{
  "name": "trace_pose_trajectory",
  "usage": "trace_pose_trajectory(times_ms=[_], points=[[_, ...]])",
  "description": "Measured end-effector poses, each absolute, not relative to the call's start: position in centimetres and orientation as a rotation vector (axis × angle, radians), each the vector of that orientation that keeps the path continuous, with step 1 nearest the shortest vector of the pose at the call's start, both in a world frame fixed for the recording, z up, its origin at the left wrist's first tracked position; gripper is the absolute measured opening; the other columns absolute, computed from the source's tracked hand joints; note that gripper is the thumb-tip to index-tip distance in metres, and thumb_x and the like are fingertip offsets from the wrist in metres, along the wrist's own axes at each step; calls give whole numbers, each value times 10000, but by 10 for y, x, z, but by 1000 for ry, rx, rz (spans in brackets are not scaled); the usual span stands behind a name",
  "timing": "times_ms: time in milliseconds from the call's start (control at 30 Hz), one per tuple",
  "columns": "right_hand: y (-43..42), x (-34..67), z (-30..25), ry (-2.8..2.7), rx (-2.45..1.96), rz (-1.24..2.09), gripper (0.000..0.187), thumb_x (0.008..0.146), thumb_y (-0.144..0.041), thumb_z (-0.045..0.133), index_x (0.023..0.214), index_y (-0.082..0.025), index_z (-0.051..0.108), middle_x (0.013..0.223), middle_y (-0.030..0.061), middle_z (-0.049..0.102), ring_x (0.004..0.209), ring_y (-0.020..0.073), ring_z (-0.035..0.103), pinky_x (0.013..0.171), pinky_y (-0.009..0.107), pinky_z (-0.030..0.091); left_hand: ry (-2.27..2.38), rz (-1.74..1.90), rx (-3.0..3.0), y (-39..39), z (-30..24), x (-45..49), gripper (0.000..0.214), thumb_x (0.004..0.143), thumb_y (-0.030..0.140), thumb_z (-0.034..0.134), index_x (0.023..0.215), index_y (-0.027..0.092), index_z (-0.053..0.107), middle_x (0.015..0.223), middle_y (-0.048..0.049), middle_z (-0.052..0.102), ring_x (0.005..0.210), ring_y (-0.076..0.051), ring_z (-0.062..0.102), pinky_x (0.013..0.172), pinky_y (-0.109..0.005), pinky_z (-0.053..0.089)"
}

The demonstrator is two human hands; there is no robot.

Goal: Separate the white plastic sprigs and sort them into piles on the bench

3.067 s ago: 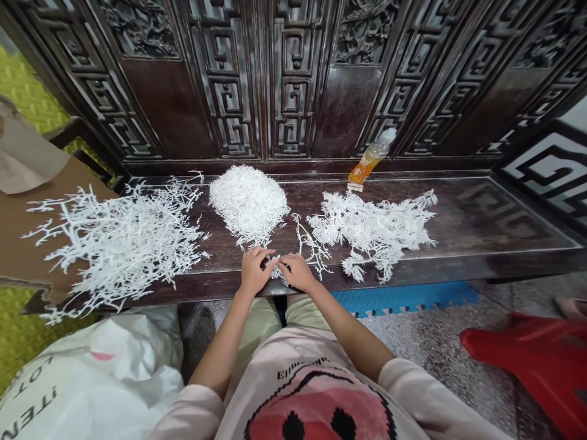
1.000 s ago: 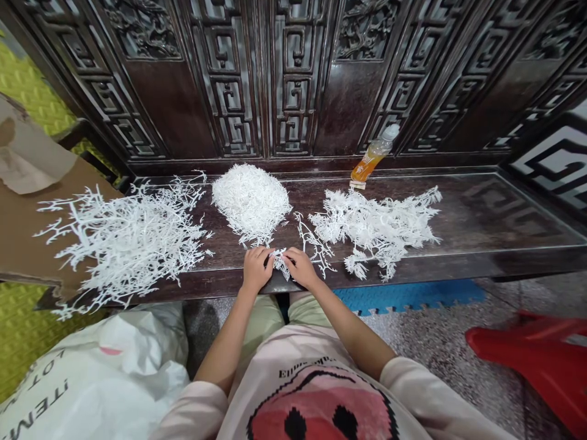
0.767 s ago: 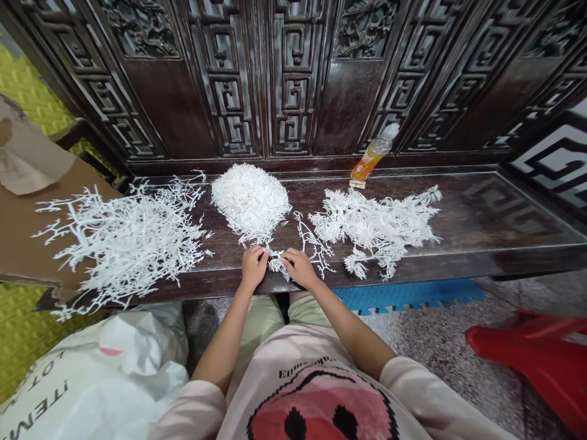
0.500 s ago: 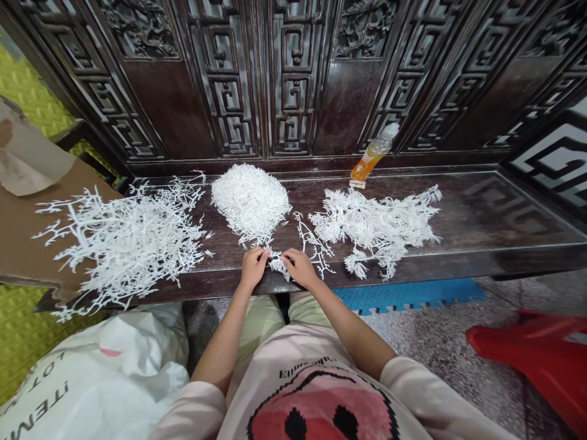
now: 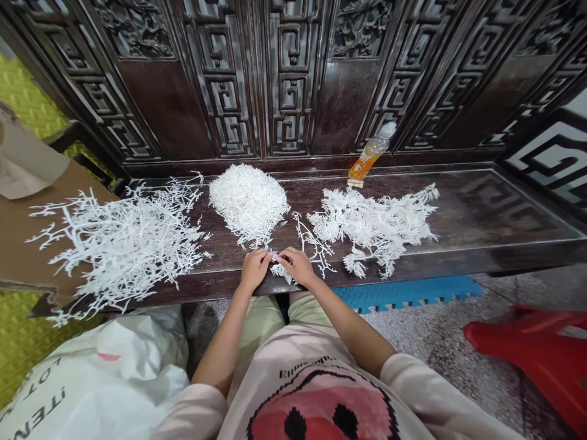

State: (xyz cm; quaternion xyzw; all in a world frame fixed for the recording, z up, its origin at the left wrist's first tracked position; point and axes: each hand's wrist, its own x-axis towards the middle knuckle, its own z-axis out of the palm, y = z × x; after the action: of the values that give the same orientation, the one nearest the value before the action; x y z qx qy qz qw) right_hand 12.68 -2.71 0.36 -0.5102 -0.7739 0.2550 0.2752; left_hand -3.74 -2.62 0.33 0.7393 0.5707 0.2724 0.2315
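My left hand and my right hand meet at the front edge of the dark wooden bench, fingers pinched close together. Between them is a small white plastic branch piece with feathery tips, partly hidden by my fingers. Just beyond my hands lies a rounded heap of small white sprigs. Bare white branch stems rest right of my right hand. Farther right is a pile of white branches with bushy tips. To the left spreads a large tangle of bare white branches.
An orange drink bottle stands by the carved bench back. Brown cardboard is at the left end of the bench. A white bag sits at lower left, a red plastic stool at lower right.
My fingers have shifted slightly on the white branch piece and drawn a little closer together. The view has moved slightly; the piles look the same.
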Motion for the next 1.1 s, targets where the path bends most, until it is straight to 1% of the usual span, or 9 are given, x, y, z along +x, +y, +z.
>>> trace_pose_trajectory(times_ms=[133,267,467,633,733,833,967,1033,1100], points=[[-26,126,4,-2099,-1398,662,240,842,-346,419,749,-200,585,755,7,591,701,114,488,666,232,310,1569,764,2016,-26,3,-37,389,845,383,340,608,191,581,678,-6,577,766,-143,520,723,-263,329],[-26,125,3,-2083,-1418,656,229,837,-334,429,715,-194,563,734,0,594,687,113,481,666,235,298,1582,768,2024,-26,3,-37,382,846,372,339,601,187,567,672,-8,572,762,-144,517,709,-263,330],[-27,125,1,-2058,-1415,641,234,835,-311,421,673,-187,535,704,1,581,672,114,475,649,231,292,1613,775,2054,-26,1,-37,318,836,338,356,636,182,548,676,-17,562,731,-145,506,666,-261,333],[-27,125,4,-2048,-1401,657,261,839,-313,401,641,-186,512,679,2,570,652,115,469,626,227,295,1626,807,2019,-26,-1,-37,364,841,356,331,577,178,507,624,-14,522,694,-141,495,641,-255,337],[-27,125,4,-2038,-1406,649,262,836,-308,402,631,-185,507,669,5,563,645,115,465,618,225,296,1616,826,1993,-26,1,-37,357,836,371,341,590,180,515,626,-12,522,690,-142,494,652,-257,343],[-27,125,2,-2033,-1402,649,259,834,-305,405,628,-184,506,660,3,558,639,113,462,617,223,297,1574,851,1958,-27,4,-38,312,827,372,359,677,185,559,689,-16,554,702,-144,502,672,-262,352],[-26,125,1,-2033,-1397,649,261,833,-304,404,628,-182,510,650,2,553,634,112,461,617,223,298,1476,846,1930,-28,8,-40,256,802,350,405,910,212,592,800,-16,584,713,-140,512,706,-267,363],[-27,126,1,-2036,-1394,647,264,834,-305,402,630,-181,515,645,3,550,634,112,461,617,223,298,1437,799,1947,-28,10,-41,264,781,343,433,958,229,593,808,-13,582,723,-145,511,722,-272,364],[-27,126,1,-2038,-1392,643,267,836,-308,400,634,-182,521,643,3,548,635,113,462,614,223,298,1415,765,1954,-27,11,-43,256,764,310,447,954,236,602,811,-12,577,748,-152,508,740,-278,362]])
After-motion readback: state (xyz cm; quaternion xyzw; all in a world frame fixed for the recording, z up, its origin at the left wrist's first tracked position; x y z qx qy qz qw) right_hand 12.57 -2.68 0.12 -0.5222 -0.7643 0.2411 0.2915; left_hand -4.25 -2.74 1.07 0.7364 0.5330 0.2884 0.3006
